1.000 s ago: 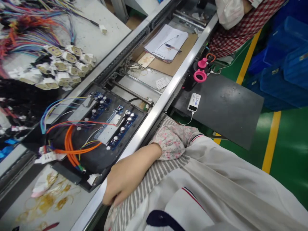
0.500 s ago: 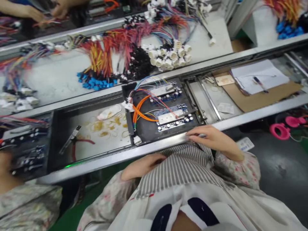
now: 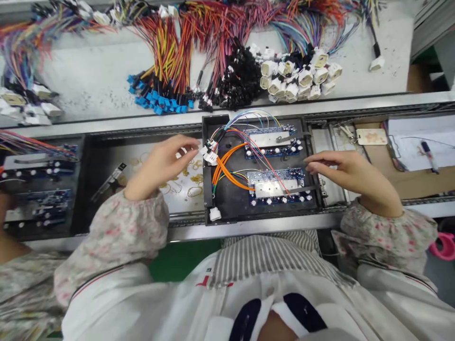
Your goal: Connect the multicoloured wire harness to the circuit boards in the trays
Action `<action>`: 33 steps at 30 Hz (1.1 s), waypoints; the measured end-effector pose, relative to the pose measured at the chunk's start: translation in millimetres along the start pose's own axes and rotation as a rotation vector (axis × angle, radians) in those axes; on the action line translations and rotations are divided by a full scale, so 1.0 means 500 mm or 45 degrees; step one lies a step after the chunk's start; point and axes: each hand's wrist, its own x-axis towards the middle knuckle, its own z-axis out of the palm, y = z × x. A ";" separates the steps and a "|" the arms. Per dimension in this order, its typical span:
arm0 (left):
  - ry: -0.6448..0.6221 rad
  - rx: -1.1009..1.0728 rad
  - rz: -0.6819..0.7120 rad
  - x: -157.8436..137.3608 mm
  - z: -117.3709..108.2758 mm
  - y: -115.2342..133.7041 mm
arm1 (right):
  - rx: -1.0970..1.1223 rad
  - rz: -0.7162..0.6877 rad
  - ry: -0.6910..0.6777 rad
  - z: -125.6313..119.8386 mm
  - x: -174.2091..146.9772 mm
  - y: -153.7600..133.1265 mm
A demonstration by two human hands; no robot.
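Note:
A black tray (image 3: 227, 208) lies in front of me, holding an upper circuit board (image 3: 270, 140) and a lower circuit board (image 3: 279, 186). Orange, blue and other coloured wires run from the boards to white connectors (image 3: 210, 155) bunched at the tray's left wall. Beside that wall is my left hand (image 3: 159, 163), its fingers curved and apart, with nothing visible in them. At the tray's right edge hovers my right hand (image 3: 350, 177). Its fingers are stretched out with a gap to the thumb; nothing shows in its grasp. Another white connector (image 3: 214, 214) sits in the lower left corner.
Bundled wire harnesses with blue connectors (image 3: 159, 100) and white plugs (image 3: 298, 78) lie on the shelf behind. Rubber bands (image 3: 194, 180) are scattered left of the tray. A second tray (image 3: 76, 189) with boards stands farther left, beside another person's hand (image 3: 7, 222). Papers and a pen (image 3: 429, 156) lie right.
Both hands have risen from the bench's front edge and my lap to either side of the tray. The view has shifted, bringing the tray closer.

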 end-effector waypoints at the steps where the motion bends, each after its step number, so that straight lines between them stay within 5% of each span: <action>1: 0.003 0.032 0.029 0.016 0.003 -0.007 | 0.000 -0.001 -0.005 0.002 0.007 0.000; 8: -0.075 0.286 0.169 0.108 0.010 -0.051 | 0.083 0.057 -0.128 0.043 0.052 0.009; 22: -0.652 0.890 0.730 0.184 0.034 -0.022 | -0.223 0.111 -0.304 0.120 0.132 -0.052; 26: -0.640 0.702 0.678 0.190 0.041 -0.038 | -0.158 0.079 -0.254 0.100 0.128 -0.032; 33: -0.524 -0.017 0.384 0.181 0.038 -0.029 | -0.069 -0.050 -0.182 0.038 0.139 0.002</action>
